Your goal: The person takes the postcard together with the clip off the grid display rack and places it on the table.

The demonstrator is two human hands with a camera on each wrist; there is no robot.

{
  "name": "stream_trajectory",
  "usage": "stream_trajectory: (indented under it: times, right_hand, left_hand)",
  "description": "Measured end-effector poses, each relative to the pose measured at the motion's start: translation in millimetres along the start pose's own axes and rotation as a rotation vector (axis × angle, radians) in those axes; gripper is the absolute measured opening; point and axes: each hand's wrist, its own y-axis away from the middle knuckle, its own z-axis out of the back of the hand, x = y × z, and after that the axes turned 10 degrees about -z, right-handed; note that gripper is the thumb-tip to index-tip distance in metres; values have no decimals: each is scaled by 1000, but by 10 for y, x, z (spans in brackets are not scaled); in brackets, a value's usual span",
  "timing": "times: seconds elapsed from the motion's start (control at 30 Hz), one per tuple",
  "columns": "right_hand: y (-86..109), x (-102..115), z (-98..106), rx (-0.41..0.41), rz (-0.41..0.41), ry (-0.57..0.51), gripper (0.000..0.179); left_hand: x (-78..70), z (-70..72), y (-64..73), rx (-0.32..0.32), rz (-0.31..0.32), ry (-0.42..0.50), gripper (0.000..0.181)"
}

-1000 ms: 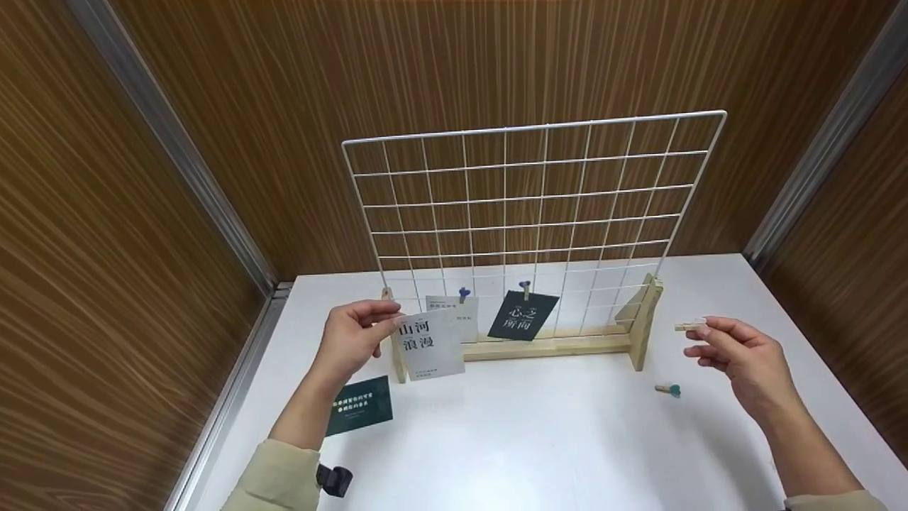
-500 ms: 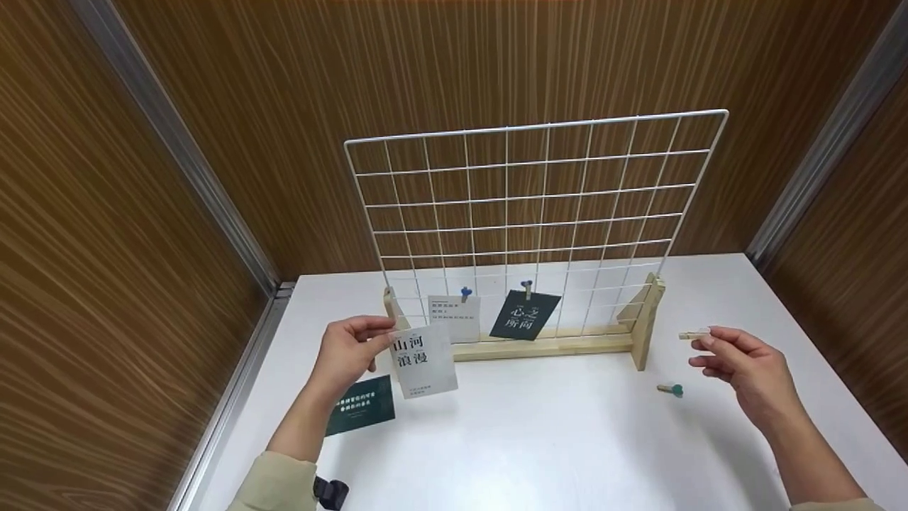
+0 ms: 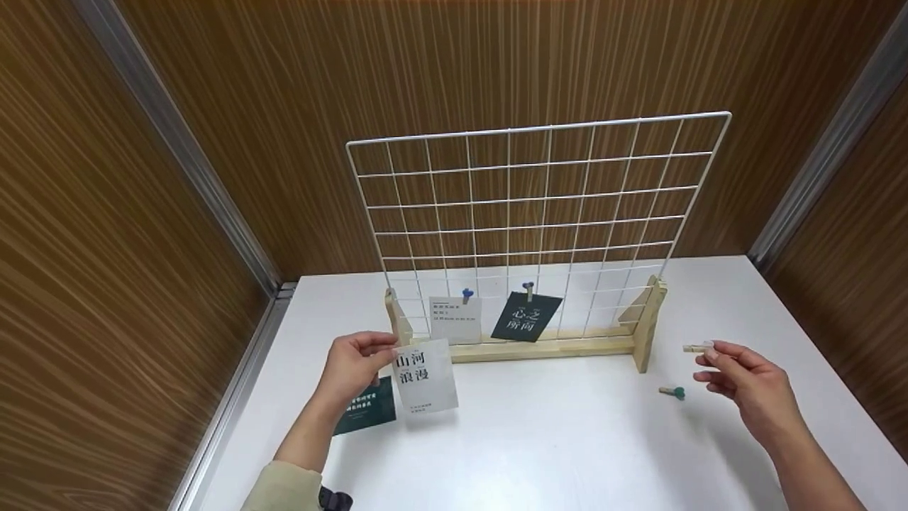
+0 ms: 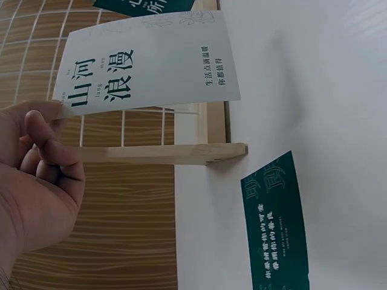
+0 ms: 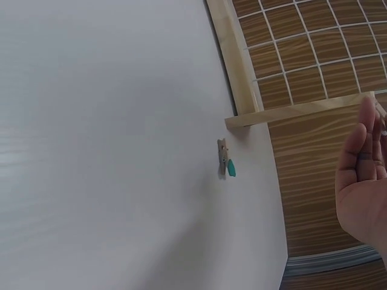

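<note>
My left hand pinches a white card by its upper left corner, between thumb and fingers. The card carries dark characters and hangs in front of the rack's left foot. In the left wrist view the same card shows green print. My right hand pinches a small wooden clothespin out to the right of the rack; in the right wrist view that hand is at the edge. Below it on the table lies another clothespin with a green heart.
A white wire grid stands in a wooden base. A white card and a dark card hang on it from blue-topped clothespins. A green card lies on the white table at the left.
My left hand has lowered the white card toward the table, away from the hanging white card, which is now uncovered. My right hand has sunk slightly with its clothespin.
</note>
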Motion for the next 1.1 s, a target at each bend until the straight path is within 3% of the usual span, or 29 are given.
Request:
stream_trajectory:
  times: [0.23, 0.57, 1.1]
  right_hand:
    - [-9, -119, 48, -18, -15, -12, 13]
    - [-33, -240, 92, -36, -101, -13, 12]
    - [-63, -425, 200, -92, -200, -25, 11]
  left_hand:
    - [138, -29, 4, 11, 30, 28, 23]
    - [273, -58, 12, 20, 73, 23, 25]
    - [476, -105, 62, 30, 90, 37, 27]
